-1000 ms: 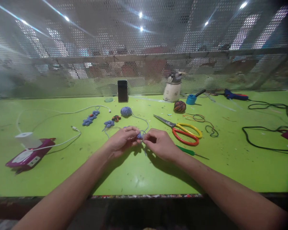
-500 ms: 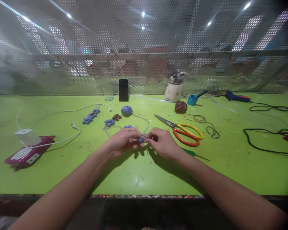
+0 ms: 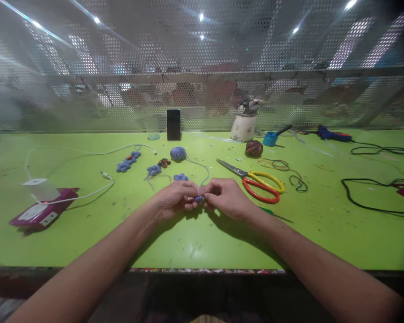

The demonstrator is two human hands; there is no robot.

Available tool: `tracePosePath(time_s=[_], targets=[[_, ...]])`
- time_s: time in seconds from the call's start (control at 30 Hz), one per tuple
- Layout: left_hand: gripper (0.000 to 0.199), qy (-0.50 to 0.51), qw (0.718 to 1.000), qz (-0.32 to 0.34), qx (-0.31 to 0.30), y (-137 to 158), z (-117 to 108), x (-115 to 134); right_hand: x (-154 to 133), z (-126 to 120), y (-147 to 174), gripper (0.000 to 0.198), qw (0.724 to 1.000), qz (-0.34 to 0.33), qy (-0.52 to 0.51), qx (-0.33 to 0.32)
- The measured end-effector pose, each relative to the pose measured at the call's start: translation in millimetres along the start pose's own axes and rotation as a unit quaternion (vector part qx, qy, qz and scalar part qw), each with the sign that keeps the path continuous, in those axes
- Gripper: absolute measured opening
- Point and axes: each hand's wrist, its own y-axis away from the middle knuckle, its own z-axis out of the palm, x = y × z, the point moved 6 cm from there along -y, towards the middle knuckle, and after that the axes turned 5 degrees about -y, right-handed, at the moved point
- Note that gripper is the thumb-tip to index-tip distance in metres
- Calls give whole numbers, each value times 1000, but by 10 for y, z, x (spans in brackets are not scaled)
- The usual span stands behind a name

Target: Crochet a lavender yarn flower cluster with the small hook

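Between my two hands is a small purple-blue crocheted piece [image 3: 198, 198], partly covered by fingers. My left hand [image 3: 177, 196] pinches it from the left, a ring on one finger. My right hand [image 3: 226, 197] is closed at the piece's right side, thumb and forefinger together by the yarn. A strand of blue yarn [image 3: 207, 172] runs from there back to a blue yarn ball [image 3: 178, 153]. Just beyond my left hand lies a blue crocheted flower [image 3: 180, 177]. Right of my right hand lie large scissors [image 3: 255, 179] with red and yellow handles, and a green-handled crochet hook [image 3: 272, 212], partly hidden by my wrist.
Crocheted flowers [image 3: 128, 162] lie at left, near a white cable and a purple power strip [image 3: 43, 211]. Along the back stand a phone [image 3: 173, 124], a bottle [image 3: 244, 123], a dark multicoloured yarn ball [image 3: 254, 148] and a blue tape roll [image 3: 270, 139]. A glue gun [image 3: 332, 134] lies far right.
My right fingers have drawn in closer to my left at the crocheted piece. The loose yarn end that hung below it no longer shows. The view has shifted slightly.
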Motion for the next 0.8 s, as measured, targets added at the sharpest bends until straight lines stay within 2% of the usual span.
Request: tracePosePath(time_s=[0.17,0.3,0.43,0.57,0.8], targets=[[7,-1,1000,2,-2,-11,8,-7,2,-41,-13,12,999,-20,3,25],[6,5,1000,20,-1,12,13,41,-48,-35,-4,8,999,-36,-11,20],[15,-1,997,74,2,47,14,123,-53,-43,-1,15,998,-21,-52,17],[24,-40,990,132,-15,73,55,198,-16,-84,-15,7,991,-3,-122,45],[31,-132,972,195,0,118,87,286,-57,-113,-14,20,981,1,-190,37]])
